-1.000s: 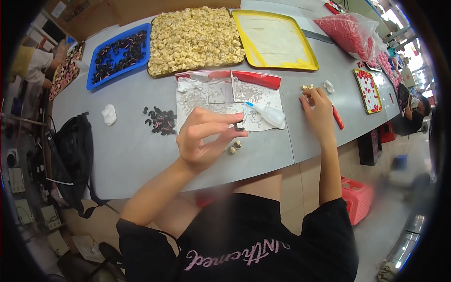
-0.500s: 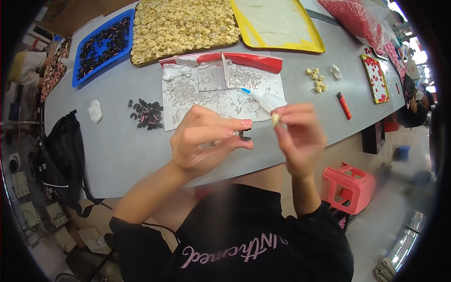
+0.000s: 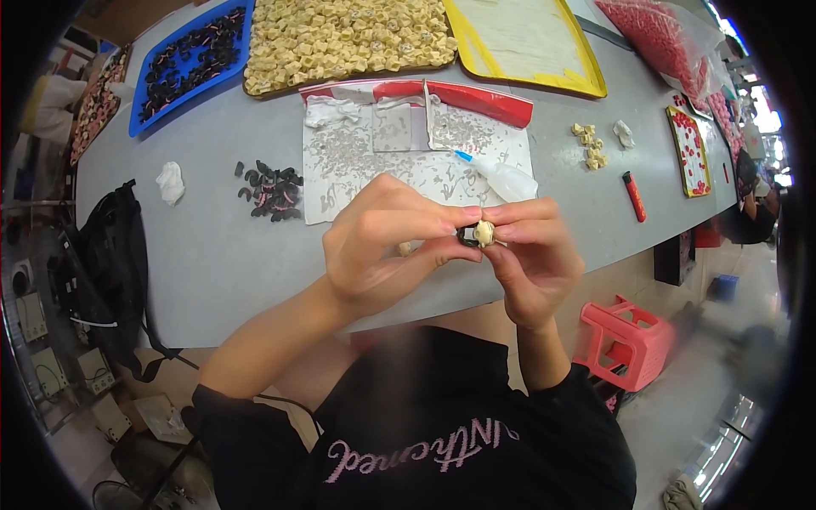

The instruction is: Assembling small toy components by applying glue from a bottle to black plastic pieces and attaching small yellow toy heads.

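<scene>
Between the thumb and fingers of my left hand [image 3: 374,242] is a small black curved piece [image 3: 465,236]. My right hand [image 3: 544,263] pinches a small cream-coloured piece [image 3: 484,234] against its right side, so the two pieces touch. Another pale piece [image 3: 405,248] shows partly under my left fingers. Just beyond my hands lies a white sheet [image 3: 327,200] spotted with grey glue-like marks. A translucent squeeze bottle [image 3: 512,182] with a blue nozzle rests on it. A pile of black curved pieces [image 3: 270,190] sits left of the sheet, and several cream pieces [image 3: 591,149] lie to its right.
Along the far side stand a blue tray [image 3: 140,126] of black pieces, a tray of cream pieces [image 3: 348,42] and a yellow-rimmed tray [image 3: 586,91]. Farther right are a red tube [image 3: 634,197] and a bag of pink pieces [image 3: 659,38]. A pink stool [image 3: 625,340] stands below the table.
My right hand has moved left, bringing the cream piece against the black piece. My left hand has shifted slightly right. The whole view has also shifted a little.
</scene>
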Available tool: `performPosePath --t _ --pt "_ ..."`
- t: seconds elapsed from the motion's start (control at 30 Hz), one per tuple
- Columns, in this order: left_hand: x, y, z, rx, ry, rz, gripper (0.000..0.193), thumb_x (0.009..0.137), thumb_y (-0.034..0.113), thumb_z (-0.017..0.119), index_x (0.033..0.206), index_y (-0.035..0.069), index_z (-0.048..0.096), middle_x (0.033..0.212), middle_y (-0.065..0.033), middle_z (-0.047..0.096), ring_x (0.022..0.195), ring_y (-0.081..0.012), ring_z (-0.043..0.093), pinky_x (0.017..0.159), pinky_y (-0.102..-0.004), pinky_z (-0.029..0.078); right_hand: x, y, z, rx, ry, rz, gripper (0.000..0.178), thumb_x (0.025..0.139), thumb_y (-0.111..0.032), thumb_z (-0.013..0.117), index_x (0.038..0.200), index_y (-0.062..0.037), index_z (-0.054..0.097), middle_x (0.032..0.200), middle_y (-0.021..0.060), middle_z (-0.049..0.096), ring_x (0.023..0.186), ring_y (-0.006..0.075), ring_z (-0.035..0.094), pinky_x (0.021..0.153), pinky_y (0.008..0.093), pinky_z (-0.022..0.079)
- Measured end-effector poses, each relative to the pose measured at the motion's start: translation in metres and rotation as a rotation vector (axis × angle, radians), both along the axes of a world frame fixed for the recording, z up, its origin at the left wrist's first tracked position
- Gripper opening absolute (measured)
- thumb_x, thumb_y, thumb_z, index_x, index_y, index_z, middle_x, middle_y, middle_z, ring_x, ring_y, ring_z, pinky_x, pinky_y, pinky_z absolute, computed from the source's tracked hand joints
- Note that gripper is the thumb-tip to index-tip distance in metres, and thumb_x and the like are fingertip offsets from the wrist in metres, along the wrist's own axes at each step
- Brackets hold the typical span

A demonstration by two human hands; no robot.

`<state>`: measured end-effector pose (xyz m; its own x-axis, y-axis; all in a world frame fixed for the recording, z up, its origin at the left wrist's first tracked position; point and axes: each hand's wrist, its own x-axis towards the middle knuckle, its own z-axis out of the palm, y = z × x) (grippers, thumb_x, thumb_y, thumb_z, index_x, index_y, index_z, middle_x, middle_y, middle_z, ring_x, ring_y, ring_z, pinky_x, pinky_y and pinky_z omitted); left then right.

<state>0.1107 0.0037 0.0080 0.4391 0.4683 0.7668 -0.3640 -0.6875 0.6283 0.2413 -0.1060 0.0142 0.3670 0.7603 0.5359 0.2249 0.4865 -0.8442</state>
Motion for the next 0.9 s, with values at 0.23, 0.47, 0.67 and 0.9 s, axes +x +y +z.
performPosePath --t 0.23,0.47,0.67,0.9 --pt "0.008 0.001 -0.004 -0.02 -0.052 0.025 0.041 0.061 0.002 0.08 0.095 0.005 0.056 0.084 -0.0085 0.068 0.064 -0.0168 0.057 0.055 -0.0241 0.045 0.006 0.001 0.001 0.009 -0.257 -0.114 0.027 0.068 0.013 0.067 0.092 0.0016 0.063 0.094 0.0166 0.064 0.085 0.022 0.063 0.074 0.0288 0.051" --pt "0.008 0.004 -0.005 0.0 -0.038 0.05 0.039 0.061 0.003 0.079 0.094 0.005 0.058 0.083 -0.0068 0.068 0.063 -0.0161 0.057 0.053 -0.0233 0.045 0.008 0.001 0.005 -0.05 -0.274 -0.111 0.024 0.069 0.012 0.067 0.091 0.0014 0.064 0.091 0.0148 0.064 0.082 0.021 0.063 0.071 0.0282 0.05" --pt "0.008 0.001 -0.004 0.073 -0.038 0.077 0.032 0.062 0.006 0.079 0.088 0.006 0.06 0.079 -0.0049 0.067 0.06 -0.0168 0.058 0.051 -0.0232 0.044 0.014 -0.001 0.015 -0.194 -0.003 0.08 0.021 0.071 0.012 0.067 0.09 0.003 0.062 0.093 0.0138 0.061 0.086 0.0198 0.061 0.073 0.0277 0.049" --pt "0.001 -0.001 0.001 0.155 -0.01 0.06 0.042 0.066 0.002 0.079 0.096 0.009 0.05 0.082 -0.0071 0.069 0.063 -0.0145 0.058 0.055 -0.0229 0.044 0.016 0.001 0.015 -0.474 0.483 0.44 0.017 0.083 0.0 0.061 0.099 0.0049 0.06 0.099 0.0114 0.056 0.093 0.0182 0.055 0.084 0.0302 0.043"
